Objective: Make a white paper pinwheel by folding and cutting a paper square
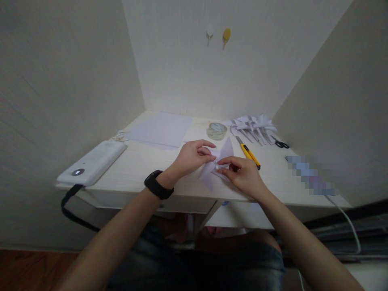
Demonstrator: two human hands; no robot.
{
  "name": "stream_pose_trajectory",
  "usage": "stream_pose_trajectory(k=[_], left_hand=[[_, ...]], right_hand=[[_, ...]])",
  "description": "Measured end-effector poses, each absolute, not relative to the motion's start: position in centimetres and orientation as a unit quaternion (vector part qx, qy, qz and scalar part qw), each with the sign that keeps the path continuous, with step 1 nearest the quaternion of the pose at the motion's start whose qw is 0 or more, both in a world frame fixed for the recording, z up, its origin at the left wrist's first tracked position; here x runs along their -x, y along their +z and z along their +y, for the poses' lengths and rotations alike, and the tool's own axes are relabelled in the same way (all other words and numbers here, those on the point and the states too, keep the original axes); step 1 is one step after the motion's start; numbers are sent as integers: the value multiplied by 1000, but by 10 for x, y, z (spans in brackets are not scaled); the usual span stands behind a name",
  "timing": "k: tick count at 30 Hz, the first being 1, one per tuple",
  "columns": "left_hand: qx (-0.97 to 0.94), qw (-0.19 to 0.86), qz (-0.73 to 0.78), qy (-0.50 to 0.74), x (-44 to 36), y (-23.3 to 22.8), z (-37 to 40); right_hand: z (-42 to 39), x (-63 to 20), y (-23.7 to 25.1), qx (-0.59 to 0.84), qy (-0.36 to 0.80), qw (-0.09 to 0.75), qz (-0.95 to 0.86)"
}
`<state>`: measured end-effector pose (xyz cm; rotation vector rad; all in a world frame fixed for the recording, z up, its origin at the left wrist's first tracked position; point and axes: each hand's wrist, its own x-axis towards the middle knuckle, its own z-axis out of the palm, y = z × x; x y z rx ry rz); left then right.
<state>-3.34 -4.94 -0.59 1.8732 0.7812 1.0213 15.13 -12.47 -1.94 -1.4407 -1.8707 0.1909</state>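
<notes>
A white paper pinwheel (226, 148) lies on the white desk near its front edge, its pointed blades spread around the centre. My left hand (195, 155), with a black watch on the wrist, pinches the paper close to the middle from the left. From the right, my right hand (241, 171) pinches the same paper near its centre, thumb and forefinger closed. The fingertips of both hands are almost together and hide the exact middle. Just behind stands a roll of clear tape (216, 131). A yellow utility knife (249, 152) rests beyond my right hand.
White paper sheets (165, 128) lie at the back left. Several folded paper pinwheels (253, 126) are heaped at the back right beside black scissors (280, 143). A white device (92, 163) with a black strap sits at the left edge. A blurred-out object (311, 173) with a cable lies right.
</notes>
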Motion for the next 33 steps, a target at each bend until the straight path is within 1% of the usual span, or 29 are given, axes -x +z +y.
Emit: stream_pose_trajectory(k=[8, 17, 22, 33], left_hand=[[-785, 376, 305, 387, 35, -5, -50], [-775, 409, 290, 385, 34, -7, -48], [-783, 400, 281, 384, 35, -8, -48], [-779, 416, 272, 383, 34, -8, -49]], right_hand=[[-124, -153, -27, 540, 35, 384, -748], [-125, -156, -26, 507, 32, 405, -760], [-126, -155, -25, 507, 39, 408, -758], [-127, -155, -24, 505, 48, 410, -758]])
